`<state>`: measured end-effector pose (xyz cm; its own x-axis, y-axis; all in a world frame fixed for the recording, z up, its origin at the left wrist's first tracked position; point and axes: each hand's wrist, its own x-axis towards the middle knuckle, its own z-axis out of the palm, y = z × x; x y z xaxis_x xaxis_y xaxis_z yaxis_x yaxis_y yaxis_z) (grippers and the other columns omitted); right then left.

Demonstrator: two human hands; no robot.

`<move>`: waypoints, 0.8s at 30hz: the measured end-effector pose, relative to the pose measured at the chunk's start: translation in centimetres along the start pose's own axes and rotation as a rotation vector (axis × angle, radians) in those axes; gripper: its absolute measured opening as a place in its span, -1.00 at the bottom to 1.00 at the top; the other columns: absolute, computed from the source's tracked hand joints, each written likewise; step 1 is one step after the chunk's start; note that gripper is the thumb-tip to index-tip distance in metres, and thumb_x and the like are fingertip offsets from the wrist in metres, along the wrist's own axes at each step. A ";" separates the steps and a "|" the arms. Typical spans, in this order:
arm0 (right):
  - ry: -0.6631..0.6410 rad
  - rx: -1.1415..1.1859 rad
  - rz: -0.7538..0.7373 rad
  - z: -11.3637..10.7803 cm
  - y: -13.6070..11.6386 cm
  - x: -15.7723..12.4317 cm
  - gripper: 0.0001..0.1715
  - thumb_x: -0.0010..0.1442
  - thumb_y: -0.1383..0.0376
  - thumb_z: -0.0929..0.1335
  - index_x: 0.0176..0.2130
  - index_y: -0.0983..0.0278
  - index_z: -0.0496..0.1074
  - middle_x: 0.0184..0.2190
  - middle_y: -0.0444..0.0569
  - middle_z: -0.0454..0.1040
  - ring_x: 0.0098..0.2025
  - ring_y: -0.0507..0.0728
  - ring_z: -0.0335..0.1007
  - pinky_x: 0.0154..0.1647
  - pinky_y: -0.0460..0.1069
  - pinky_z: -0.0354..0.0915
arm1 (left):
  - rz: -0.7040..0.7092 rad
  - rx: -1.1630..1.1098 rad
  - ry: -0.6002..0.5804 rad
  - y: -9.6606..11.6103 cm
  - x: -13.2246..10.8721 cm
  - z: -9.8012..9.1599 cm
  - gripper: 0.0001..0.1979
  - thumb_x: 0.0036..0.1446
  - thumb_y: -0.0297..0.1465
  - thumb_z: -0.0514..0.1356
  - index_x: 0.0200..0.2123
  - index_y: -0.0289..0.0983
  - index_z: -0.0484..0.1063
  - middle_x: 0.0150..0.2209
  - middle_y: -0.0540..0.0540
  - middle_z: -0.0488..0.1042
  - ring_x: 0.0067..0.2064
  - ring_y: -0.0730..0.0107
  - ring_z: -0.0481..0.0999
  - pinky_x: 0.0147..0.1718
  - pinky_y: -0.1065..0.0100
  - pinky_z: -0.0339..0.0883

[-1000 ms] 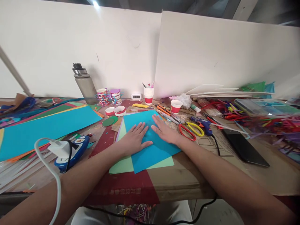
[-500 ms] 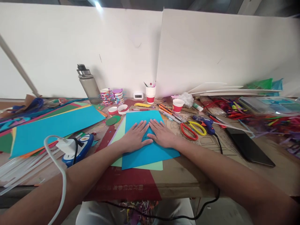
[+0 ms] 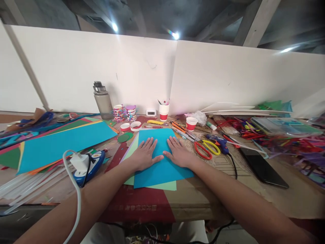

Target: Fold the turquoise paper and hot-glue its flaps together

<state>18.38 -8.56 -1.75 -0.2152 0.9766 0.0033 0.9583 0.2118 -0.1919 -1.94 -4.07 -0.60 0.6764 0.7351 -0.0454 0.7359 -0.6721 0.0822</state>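
Note:
A blue sheet of paper (image 3: 162,167) lies on the table in front of me, on top of a light green sheet (image 3: 162,185). My left hand (image 3: 144,155) rests flat on the blue sheet with fingers spread. Beside it, my right hand (image 3: 177,152) also lies flat and open on the same sheet, thumbs nearly touching. Neither hand holds anything.
Red and yellow scissors (image 3: 207,148), a blue glue gun (image 3: 221,142) and a black phone (image 3: 261,166) lie to the right. A large blue sheet (image 3: 63,142), a white charger plug (image 3: 80,162) and a grey bottle (image 3: 103,101) are on the left. Paper cups (image 3: 191,123) stand behind.
The camera has tilted up, showing more wall and ceiling. Both hands stay flat on the blue sheet, which has turned slightly to sit straighter.

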 end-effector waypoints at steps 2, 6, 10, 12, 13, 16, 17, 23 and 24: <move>0.079 -0.023 -0.004 -0.2 -0.2 -0.5 0.03 0.26 -0.19 -0.11 0.36 0.52 -0.13 0.38 0.20 -0.30 0.41 0.29 -0.50 0.35 0.27 -0.38 | 0.014 -0.052 0.050 -0.3 0.3 0.1 -0.11 0.22 0.13 -0.24 0.36 -0.44 -0.11 0.37 -0.31 -0.16 0.38 0.01 -0.22 0.29 0.03 -0.23; 0.195 -0.030 -0.144 -1.1 -2.5 -0.7 -0.05 0.30 -0.15 -0.04 0.35 0.47 -0.09 0.39 0.16 -0.29 0.41 0.26 -0.52 0.36 0.27 -0.39 | 0.033 -0.141 0.236 -1.3 1.3 0.5 -0.18 0.28 0.03 -0.37 0.35 -0.49 -0.12 0.37 -0.32 -0.16 0.39 0.07 -0.23 0.30 0.08 -0.16; 0.154 -0.013 -0.202 -1.2 -4.8 0.6 -0.14 0.35 -0.06 -0.02 0.35 0.51 -0.08 0.39 0.14 -0.28 0.41 0.24 -0.52 0.37 0.24 -0.42 | 0.060 -0.085 0.171 -2.3 1.7 1.1 -0.20 0.30 0.01 -0.34 0.34 -0.49 -0.05 0.36 -0.36 -0.11 0.38 0.02 -0.22 0.29 0.01 -0.18; 0.100 0.021 -0.239 -0.8 -5.0 1.0 -0.13 0.34 -0.06 -0.01 0.36 0.50 -0.11 0.39 0.13 -0.27 0.41 0.24 -0.53 0.38 0.24 -0.41 | 0.082 -0.050 0.132 -2.6 1.5 1.3 -0.21 0.29 0.03 -0.32 0.33 -0.45 -0.01 0.35 -0.35 -0.09 0.38 0.02 -0.18 0.29 0.01 -0.17; 0.067 0.047 -0.254 -0.5 -4.9 1.2 -0.12 0.34 -0.08 -0.01 0.36 0.49 -0.14 0.39 0.12 -0.26 0.41 0.24 -0.52 0.37 0.25 -0.41 | 0.085 -0.035 0.132 -2.6 1.4 1.4 -0.20 0.28 0.04 -0.31 0.33 -0.44 0.01 0.35 -0.34 -0.09 0.38 0.02 -0.17 0.29 0.01 -0.17; -0.023 0.120 -0.280 0.1 -4.0 1.2 -0.09 0.32 -0.12 -0.03 0.38 0.43 -0.22 0.39 0.06 -0.30 0.41 0.24 -0.48 0.36 0.28 -0.40 | 0.058 -0.003 0.128 -2.4 1.2 1.4 -0.15 0.25 0.10 -0.29 0.32 -0.45 0.04 0.35 -0.33 -0.10 0.38 0.01 -0.16 0.29 0.03 -0.18; -0.039 0.137 -0.286 0.2 -3.7 1.2 -0.09 0.31 -0.13 -0.04 0.38 0.41 -0.23 0.39 0.04 -0.32 0.41 0.23 -0.48 0.36 0.28 -0.39 | 0.048 0.004 0.124 -2.3 1.2 1.4 -0.14 0.24 0.11 -0.29 0.32 -0.45 0.05 0.36 -0.33 -0.10 0.38 0.00 -0.16 0.29 0.03 -0.19; -0.076 0.139 -0.290 -0.2 -3.1 1.1 -0.04 0.28 -0.18 -0.05 0.38 0.38 -0.21 0.39 0.02 -0.34 0.41 0.21 -0.49 0.37 0.25 -0.39 | 0.006 0.034 0.126 -1.8 1.3 1.3 -0.09 0.20 0.16 -0.27 0.32 -0.45 0.04 0.35 -0.32 -0.08 0.38 0.01 -0.15 0.30 0.05 -0.21; -0.084 0.132 -0.281 -0.3 -3.0 1.0 -0.03 0.27 -0.19 -0.06 0.38 0.39 -0.20 0.39 0.03 -0.33 0.41 0.21 -0.50 0.37 0.25 -0.39 | 0.005 0.039 0.123 -1.7 1.2 1.2 -0.09 0.19 0.16 -0.27 0.32 -0.45 0.05 0.35 -0.32 -0.08 0.38 0.01 -0.15 0.30 0.05 -0.21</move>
<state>15.33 -8.17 -0.89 -0.4881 0.8727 -0.0062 0.8277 0.4607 -0.3204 -2.33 -2.11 -2.03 0.6727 0.7358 0.0779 0.7351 -0.6766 0.0436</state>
